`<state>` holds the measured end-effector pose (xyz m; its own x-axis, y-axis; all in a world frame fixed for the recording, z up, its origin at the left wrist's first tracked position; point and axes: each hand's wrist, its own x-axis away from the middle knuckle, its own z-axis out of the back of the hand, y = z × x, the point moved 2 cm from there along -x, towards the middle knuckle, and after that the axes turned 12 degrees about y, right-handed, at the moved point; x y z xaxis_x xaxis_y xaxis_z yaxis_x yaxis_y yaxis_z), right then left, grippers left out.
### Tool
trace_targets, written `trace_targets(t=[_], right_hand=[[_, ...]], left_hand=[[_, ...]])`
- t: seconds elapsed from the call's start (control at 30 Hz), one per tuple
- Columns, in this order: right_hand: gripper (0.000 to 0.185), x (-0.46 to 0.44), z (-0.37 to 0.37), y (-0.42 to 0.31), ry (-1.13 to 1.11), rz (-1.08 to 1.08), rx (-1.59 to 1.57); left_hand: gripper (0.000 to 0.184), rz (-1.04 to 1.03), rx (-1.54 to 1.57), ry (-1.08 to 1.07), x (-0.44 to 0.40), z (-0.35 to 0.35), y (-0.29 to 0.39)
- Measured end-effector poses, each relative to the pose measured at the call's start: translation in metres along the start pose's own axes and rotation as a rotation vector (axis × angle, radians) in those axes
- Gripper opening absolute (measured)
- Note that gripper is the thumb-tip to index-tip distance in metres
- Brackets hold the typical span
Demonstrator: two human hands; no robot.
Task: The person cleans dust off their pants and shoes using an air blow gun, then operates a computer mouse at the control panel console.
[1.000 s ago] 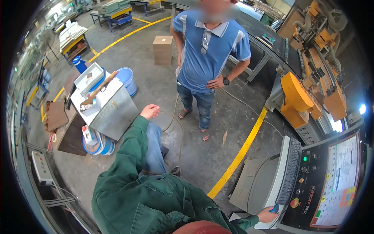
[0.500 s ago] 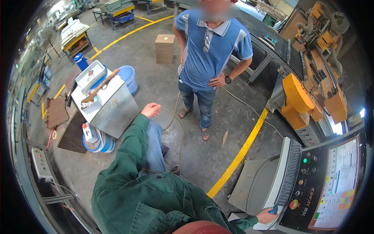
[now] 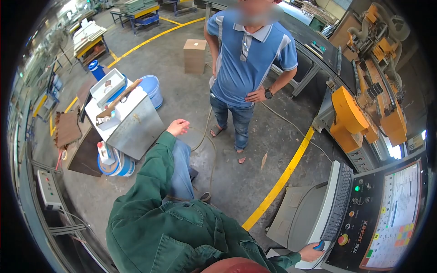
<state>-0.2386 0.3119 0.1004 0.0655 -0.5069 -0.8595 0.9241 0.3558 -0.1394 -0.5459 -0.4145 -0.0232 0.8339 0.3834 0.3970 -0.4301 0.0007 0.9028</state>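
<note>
My left hand (image 3: 178, 127) hovers above my left knee, its fingers curled together; whatever it might hold is too small to make out. At the lower right, my right hand (image 3: 310, 252) is wrapped round a blue and black mouse (image 3: 320, 246) on the white ledge of a control console. A keyboard (image 3: 338, 200) lies just above that hand, and a lit screen (image 3: 395, 216) stands to its right. Between them a red emergency button (image 3: 342, 240) sits on the black panel.
A person in a blue shirt (image 3: 250, 63) stands facing me, a hand on the hip. To the left are a metal box (image 3: 139, 127) bearing trays, and a blue bucket (image 3: 152, 91). A cable (image 3: 214, 159) crosses the floor. Orange machinery (image 3: 349, 109) is at right.
The view has shifted slightly, so the surroundings sit a little further right. Both my hands keep nearly the same pose.
</note>
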Motion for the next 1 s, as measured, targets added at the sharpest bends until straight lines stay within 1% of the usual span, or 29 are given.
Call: trace_targets(t=[0.1, 0.17, 0.37, 0.6, 0.7, 0.8, 0.87, 0.9, 0.97, 1.0], right_hand=[[0.049, -0.001, 0.001, -0.001, -0.022, -0.002, 0.036], [0.050, -0.002, 0.002, -0.002, -0.076, -0.031, 0.066], [0.049, -0.003, 0.009, -0.006, -0.076, -0.035, 0.042], [0.051, 0.001, -0.009, 0.006, -0.063, -0.017, 0.031], [0.051, 0.000, 0.003, -0.001, -0.017, 0.000, 0.028], [0.052, -0.001, 0.009, -0.005, -0.084, -0.031, 0.047], [0.046, -0.002, 0.016, -0.011, -0.037, -0.012, 0.062], [0.046, -0.003, 0.017, -0.012, -0.037, -0.010, 0.058], [0.036, -0.006, 0.025, -0.020, 0.302, 0.179, -0.127], [0.036, -0.005, 0.020, -0.018, 0.302, 0.180, -0.131]], left_hand=[[0.029, -0.013, -0.001, -0.003, 0.002, 0.000, 0.001], [0.030, -0.007, -0.002, 0.002, 0.003, 0.000, 0.001], [0.030, -0.006, -0.022, -0.005, -0.001, 0.001, -0.002], [0.027, -0.001, -0.013, 0.018, 0.004, 0.001, 0.002], [0.028, -0.021, -0.028, 0.018, 0.004, 0.002, 0.001], [0.028, -0.013, -0.016, 0.016, 0.006, 0.002, 0.002], [0.028, -0.014, -0.026, 0.023, 0.007, 0.003, 0.003], [0.028, -0.014, -0.024, 0.026, 0.006, 0.003, 0.002], [0.029, -0.016, -0.016, 0.017, 0.004, 0.003, 0.000], [0.029, -0.015, -0.014, 0.021, 0.003, 0.003, -0.001]])
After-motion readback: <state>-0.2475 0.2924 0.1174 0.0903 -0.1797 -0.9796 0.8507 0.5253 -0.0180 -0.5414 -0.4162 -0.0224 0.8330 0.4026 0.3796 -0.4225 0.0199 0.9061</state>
